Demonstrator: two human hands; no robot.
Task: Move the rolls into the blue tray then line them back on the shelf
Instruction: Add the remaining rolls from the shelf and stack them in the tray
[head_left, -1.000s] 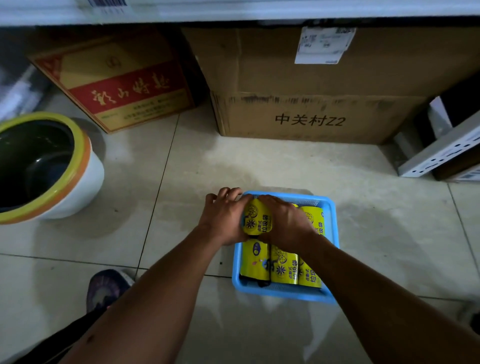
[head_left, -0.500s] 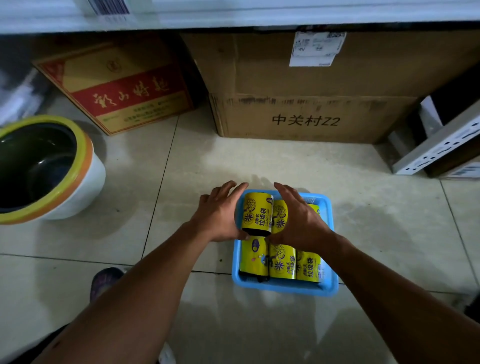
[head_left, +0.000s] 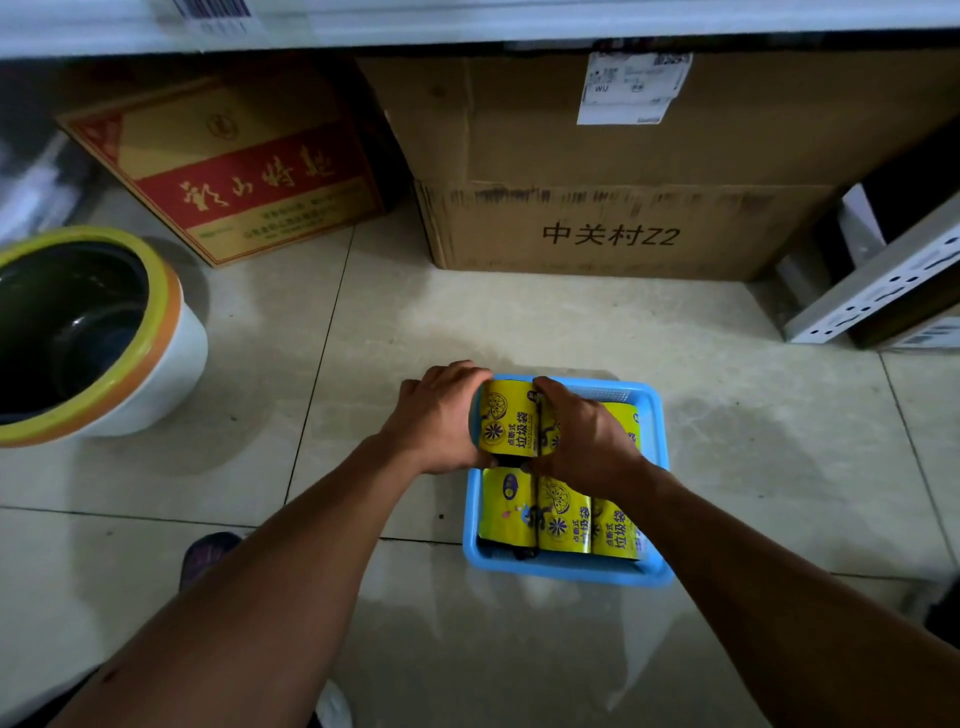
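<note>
Your left hand (head_left: 439, 418) grips a yellow roll (head_left: 508, 422) marked 垃圾袋 at the blue tray (head_left: 561, 574). Your right hand (head_left: 589, 441) grips the next roll (head_left: 549, 427). Top carton (head_left: 675, 156) reads 中关村Z2.

Dim tiled floor (head_left: 519, 322), cardboard boxes (head_left: 623, 171) under a shelf (head_left: 467, 21).

A pale tiled floor (head_left: 571, 322) with dark grout lines fills the scene. At the far side stands a big brown carton (head_left: 701, 171), printed in black on its near face, with a white label (head_left: 631, 88) on its upper part. Just left of it a red and gold box (head_left: 234, 171) sits turned at an angle. At the left, nearer, is a round white pot (head_left: 174, 364) with a yellow and orange rim, dark inside. At the far right lies a white perforated rail (head_left: 878, 291), tilted.
</note>
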